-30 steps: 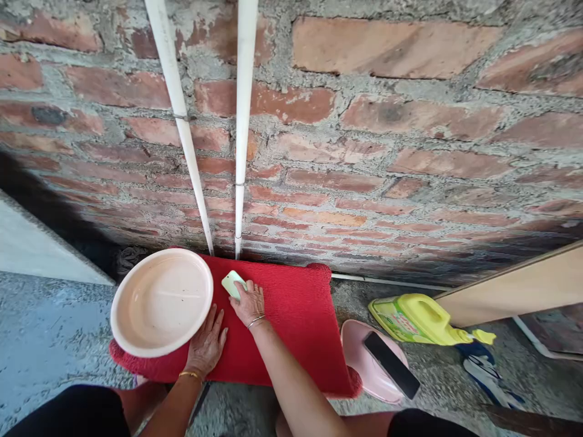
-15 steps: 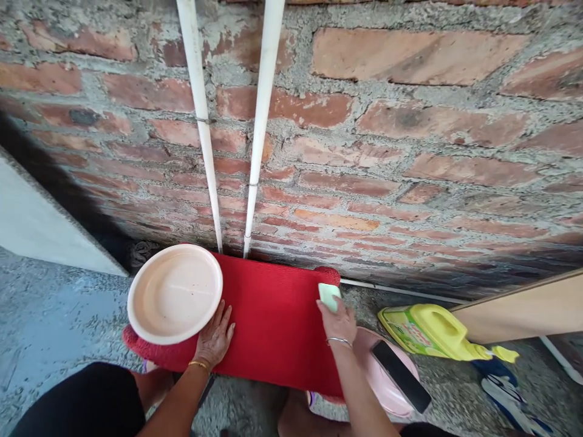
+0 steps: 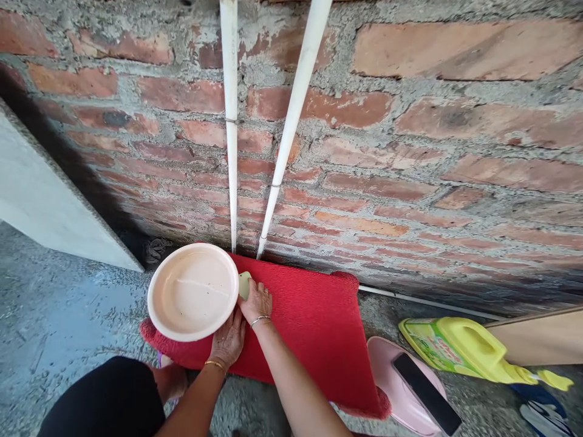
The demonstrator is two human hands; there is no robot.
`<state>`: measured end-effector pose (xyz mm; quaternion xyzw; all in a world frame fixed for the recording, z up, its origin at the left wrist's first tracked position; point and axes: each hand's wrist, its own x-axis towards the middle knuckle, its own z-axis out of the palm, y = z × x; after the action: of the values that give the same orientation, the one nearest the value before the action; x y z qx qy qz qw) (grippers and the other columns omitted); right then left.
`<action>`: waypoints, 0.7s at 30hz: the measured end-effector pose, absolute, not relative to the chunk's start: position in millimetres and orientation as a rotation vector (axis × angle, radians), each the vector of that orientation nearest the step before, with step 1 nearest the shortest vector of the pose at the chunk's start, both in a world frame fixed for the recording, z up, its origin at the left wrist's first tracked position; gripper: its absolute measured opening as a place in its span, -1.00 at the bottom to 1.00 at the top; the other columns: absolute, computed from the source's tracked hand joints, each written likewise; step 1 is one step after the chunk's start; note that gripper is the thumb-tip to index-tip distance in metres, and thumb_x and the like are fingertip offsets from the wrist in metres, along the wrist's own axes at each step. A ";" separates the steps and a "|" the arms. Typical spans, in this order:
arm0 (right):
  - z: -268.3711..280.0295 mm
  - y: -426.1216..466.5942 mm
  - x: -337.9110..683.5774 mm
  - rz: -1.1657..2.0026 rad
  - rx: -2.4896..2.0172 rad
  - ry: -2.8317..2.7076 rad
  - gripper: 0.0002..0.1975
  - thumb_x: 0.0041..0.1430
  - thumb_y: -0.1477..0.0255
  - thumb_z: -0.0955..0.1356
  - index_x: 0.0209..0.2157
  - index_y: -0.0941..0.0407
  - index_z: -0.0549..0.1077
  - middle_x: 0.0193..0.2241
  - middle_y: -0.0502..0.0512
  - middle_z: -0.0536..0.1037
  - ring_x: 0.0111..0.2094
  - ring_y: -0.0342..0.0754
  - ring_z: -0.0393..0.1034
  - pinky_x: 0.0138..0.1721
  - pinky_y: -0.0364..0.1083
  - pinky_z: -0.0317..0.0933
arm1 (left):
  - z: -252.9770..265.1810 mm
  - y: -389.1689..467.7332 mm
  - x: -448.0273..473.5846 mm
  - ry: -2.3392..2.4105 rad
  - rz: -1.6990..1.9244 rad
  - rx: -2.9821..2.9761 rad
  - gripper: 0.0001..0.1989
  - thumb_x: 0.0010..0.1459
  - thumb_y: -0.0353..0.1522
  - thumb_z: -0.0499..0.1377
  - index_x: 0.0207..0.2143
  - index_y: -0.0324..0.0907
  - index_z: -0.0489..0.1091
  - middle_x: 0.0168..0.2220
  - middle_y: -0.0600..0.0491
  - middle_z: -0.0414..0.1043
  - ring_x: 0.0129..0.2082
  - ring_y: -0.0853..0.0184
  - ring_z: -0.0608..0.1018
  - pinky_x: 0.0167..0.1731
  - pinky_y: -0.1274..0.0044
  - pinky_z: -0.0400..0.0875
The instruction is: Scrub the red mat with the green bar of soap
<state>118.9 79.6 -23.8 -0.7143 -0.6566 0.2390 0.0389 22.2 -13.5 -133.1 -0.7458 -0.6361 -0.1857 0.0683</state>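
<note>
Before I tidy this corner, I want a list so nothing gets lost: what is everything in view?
Concrete floor: 1, grey, below
Brick wall: 1, red and grey, behind
Upright pipes: 2, white, along wall
Low pipe: 1, white, wall's foot
Left board: 1, whitish, far left
Right board: 1, tan, far right
Cloth: 1, red, centre
Basin: 1, pale pink, cloth's left end
Bundle: 1, grey, behind basin
Block: 1, pale green, beside basin
Plastic item, perhaps a stool: 1, pink, right of cloth
Phone: 1, black, on plastic item
Handled jug: 1, yellow, right
Unclear item: 1, blue and white, lower right
Bracelets: 2, gold left, silver right, wrists
Left hand: 1, bare, by basin
Right hand: 1, bare, on block
Left leg: 1, black-clothed, lower left
</note>
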 end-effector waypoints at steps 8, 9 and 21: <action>-25.6 107.6 113.5 0.852 -2.076 -2.064 -0.52 0.13 0.27 0.34 0.10 0.02 0.35 -0.03 0.18 0.43 -0.04 0.06 0.35 -0.06 -0.05 0.15 | -130.8 -16.2 24.9 -1.935 -0.497 -2.221 -0.57 0.29 -0.35 -0.06 0.14 -0.26 0.34 0.09 -0.19 0.43 0.09 0.11 0.48 0.10 0.25 0.36; -25.8 109.3 115.0 0.861 -2.067 -2.099 -0.51 0.12 0.26 0.34 0.10 0.01 0.35 -0.03 0.17 0.43 -0.04 0.06 0.36 -0.06 -0.05 0.15 | -130.8 -16.1 25.0 -1.938 -0.487 -2.224 -0.57 0.29 -0.35 -0.06 0.13 -0.27 0.34 0.10 -0.20 0.43 0.09 0.10 0.48 0.10 0.24 0.36; -20.2 108.6 115.0 0.792 -2.157 -2.065 -0.54 0.14 0.25 0.33 0.09 -0.03 0.35 -0.05 0.16 0.42 -0.06 0.05 0.36 -0.10 -0.05 0.17 | -132.4 -16.9 22.2 -1.969 -0.465 -2.278 -0.59 0.28 -0.33 -0.03 0.11 -0.22 0.38 0.10 -0.17 0.43 0.11 0.10 0.45 0.13 0.22 0.32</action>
<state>115.0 108.6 -20.2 -0.6980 -0.6682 0.2563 0.0261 22.2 -16.9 -132.4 -0.7469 -0.6455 -0.1525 0.0475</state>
